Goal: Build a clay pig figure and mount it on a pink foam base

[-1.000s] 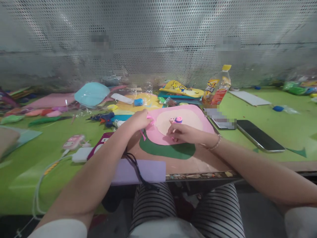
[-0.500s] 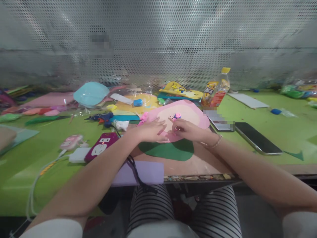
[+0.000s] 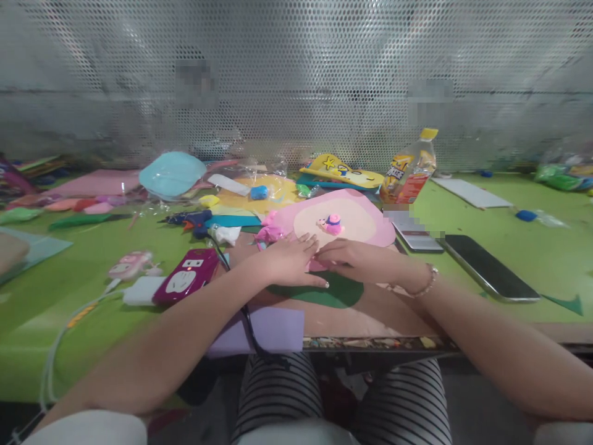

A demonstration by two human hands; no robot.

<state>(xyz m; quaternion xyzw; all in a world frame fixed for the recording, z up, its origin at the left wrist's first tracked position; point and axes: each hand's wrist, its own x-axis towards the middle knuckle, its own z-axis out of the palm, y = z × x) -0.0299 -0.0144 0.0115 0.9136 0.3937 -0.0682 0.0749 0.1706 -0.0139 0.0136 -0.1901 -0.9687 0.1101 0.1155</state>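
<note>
Hands meet at the near edge of the pink sheet, figure just beyond

And there it sits: the small pink-and-blue moulded figure (image 3: pixel 333 224) is on the cream centre of the rounded pink sheet (image 3: pixel 382 230), just beyond both hands, near their fingers but apart from them. The left hand (image 3: pixel 291 262) lies palm down at the sheet's near-left edge, open, fingers loosely spread and thumb stretched over the smooth dark green piece (image 3: pixel 340 298), with nothing visibly gripped. Up against its fingers comes the right hand (image 3: pixel 354 262), fingers bent and partly closed; whether it pinches anything underneath, one cannot tell.

What a shift from half a second ago! Then, the right fingers were right under the figure, covering its lower part; now they are lower and the rounded pink base shows. The left hand has come nearer the table edge, closing the gap between the two.

On to the textures: the figure is rounded and matte, with a blue band round its middle and a small dotted face end. The pink and cream sheet is flat with wavy, curved edges. Left of it, a crumpled bright pink lump (image 3: pixel 271 232) sits beside the left hand, a crinkled white scrap (image 3: pixel 227 235) farther left. Behind stands the clear plastic bottle (image 3: pixel 412 170) with its yellow cap, tilted in view.
</note>
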